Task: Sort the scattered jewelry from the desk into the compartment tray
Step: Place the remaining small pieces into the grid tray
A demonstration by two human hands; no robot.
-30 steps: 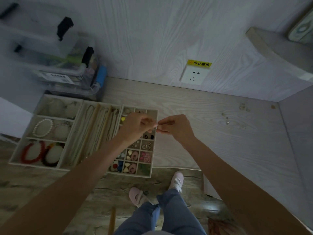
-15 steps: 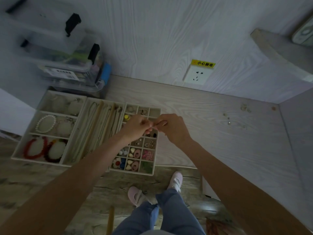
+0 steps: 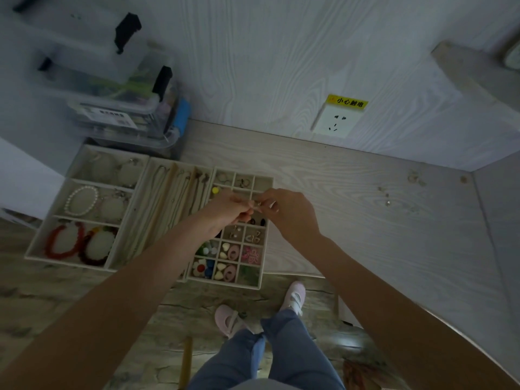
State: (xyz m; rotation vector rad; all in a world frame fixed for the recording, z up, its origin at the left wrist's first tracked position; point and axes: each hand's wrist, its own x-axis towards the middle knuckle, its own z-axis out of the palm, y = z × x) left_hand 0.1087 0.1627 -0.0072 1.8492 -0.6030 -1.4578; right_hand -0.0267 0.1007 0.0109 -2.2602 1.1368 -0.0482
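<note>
Most of the sorting looks done. The tray (image 3: 146, 215) sits at the counter's (image 3: 337, 206) near-left edge, and its sections are largely filled: bracelets on cushions in the left part, among them a pearl bracelet (image 3: 81, 200) and a red one (image 3: 60, 243); necklaces (image 3: 174, 198) laid in the long middle slots; earrings and small coloured pieces in the grid (image 3: 239, 249) on the tray's right side.

Both hands meet just above the upper part of that grid. The left hand (image 3: 225, 211) and right hand (image 3: 292, 212) each have fingers curled, pinching one tiny shiny piece (image 3: 258, 204) between their fingertips; it is too small to say whether it is an earring or a clasp. It hangs above the grid, not yet in a cell.

What is left, as far as can be seen: this piece must go into a cell, and a few small glinting bits (image 3: 388, 199) lie well to the right of the tray on the counter, with more (image 3: 415, 178) nearer the back wall. A few grid cells near the hands appear free.
</note>
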